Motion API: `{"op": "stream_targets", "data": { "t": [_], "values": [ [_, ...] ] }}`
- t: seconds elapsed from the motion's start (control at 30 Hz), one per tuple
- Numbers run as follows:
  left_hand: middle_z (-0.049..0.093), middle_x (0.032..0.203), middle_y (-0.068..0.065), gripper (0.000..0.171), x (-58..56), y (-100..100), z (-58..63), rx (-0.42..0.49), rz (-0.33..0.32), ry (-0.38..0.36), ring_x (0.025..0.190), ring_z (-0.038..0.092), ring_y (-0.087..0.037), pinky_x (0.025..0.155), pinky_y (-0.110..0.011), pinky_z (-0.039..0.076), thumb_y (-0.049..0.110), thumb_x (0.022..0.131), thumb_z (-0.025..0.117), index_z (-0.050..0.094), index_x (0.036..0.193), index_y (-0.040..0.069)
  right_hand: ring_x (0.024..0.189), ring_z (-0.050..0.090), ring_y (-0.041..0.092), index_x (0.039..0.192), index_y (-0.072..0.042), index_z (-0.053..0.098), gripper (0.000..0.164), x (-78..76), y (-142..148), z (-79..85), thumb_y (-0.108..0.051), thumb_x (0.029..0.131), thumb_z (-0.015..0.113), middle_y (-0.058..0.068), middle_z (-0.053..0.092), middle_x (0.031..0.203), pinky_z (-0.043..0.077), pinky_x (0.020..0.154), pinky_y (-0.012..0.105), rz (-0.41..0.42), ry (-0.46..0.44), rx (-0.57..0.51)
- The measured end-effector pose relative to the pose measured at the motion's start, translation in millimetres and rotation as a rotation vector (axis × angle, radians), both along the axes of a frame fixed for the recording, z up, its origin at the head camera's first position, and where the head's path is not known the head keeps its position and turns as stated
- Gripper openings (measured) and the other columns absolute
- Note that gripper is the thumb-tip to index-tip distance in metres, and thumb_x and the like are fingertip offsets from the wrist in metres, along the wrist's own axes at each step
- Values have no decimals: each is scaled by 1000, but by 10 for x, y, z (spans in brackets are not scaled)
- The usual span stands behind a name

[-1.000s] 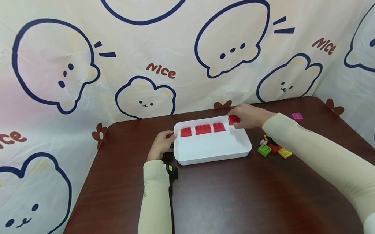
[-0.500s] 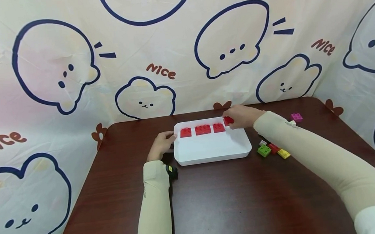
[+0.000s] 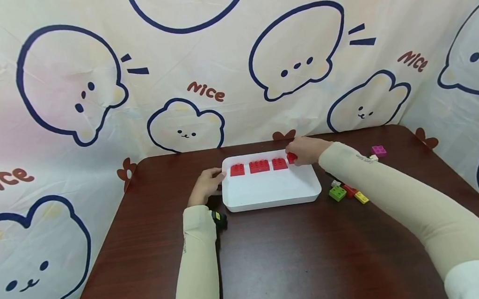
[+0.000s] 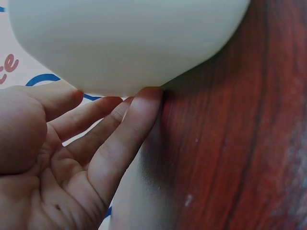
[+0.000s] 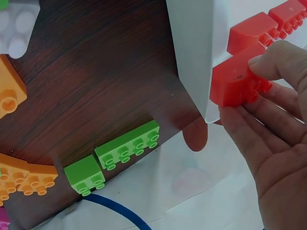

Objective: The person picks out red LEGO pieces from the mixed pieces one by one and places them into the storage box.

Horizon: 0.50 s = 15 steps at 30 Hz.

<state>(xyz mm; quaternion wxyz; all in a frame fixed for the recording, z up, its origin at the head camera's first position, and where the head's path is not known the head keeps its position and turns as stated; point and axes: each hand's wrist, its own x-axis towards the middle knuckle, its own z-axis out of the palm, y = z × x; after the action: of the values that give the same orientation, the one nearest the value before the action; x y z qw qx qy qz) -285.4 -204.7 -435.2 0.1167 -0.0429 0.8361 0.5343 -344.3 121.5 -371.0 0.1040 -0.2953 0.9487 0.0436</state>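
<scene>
A white tray (image 3: 272, 184) stands on the brown table, with three red building bricks (image 3: 259, 165) in a row along its far side. My right hand (image 3: 307, 150) pinches another red brick (image 5: 235, 79) between thumb and fingers at the right end of this row. In the right wrist view that brick has a rounded end and studs, and it sits just inside the tray's wall. At the tray's left side rests my left hand (image 3: 204, 185). Its fingertips (image 4: 146, 98) touch the outer wall, the fingers mostly straight.
Right of the tray lie loose bricks: green (image 3: 337, 193), yellow (image 3: 361, 197), and magenta (image 3: 378, 150). The right sleeve hides part of that area. The right wrist view also shows orange bricks (image 5: 41, 177) and green bricks (image 5: 129, 143) near the table's far edge. A patterned cloth (image 3: 233, 65) hangs behind.
My right hand has moved a little left with the red brick, then slightly down, bringing it closer to the row. The left hand and the tray have stayed in place.
</scene>
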Motion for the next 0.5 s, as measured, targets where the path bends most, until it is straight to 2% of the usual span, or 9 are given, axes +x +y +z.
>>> {"op": "stream_targets", "data": {
  "t": [0.13, 0.5],
  "values": [
    [53, 142, -22, 49, 10, 1, -6, -1, -3, 5, 118, 60, -36, 94, -48, 56, 25, 108, 53, 45, 150, 1, 84, 62, 23, 121, -8, 72, 35, -38, -29, -29, -17, 88, 80, 8, 71, 98, 58, 84, 37, 20, -8, 46],
    [53, 142, -21, 49, -6, 14, -14, 7, -9, 8, 119, 59, -36, 93, -47, 56, 25, 107, 53, 46, 149, 1, 87, 61, 24, 119, -8, 71, 32, -40, -26, -33, -19, 90, 79, 7, 68, 95, 58, 85, 39, -28, -45, 85]
  ]
}}
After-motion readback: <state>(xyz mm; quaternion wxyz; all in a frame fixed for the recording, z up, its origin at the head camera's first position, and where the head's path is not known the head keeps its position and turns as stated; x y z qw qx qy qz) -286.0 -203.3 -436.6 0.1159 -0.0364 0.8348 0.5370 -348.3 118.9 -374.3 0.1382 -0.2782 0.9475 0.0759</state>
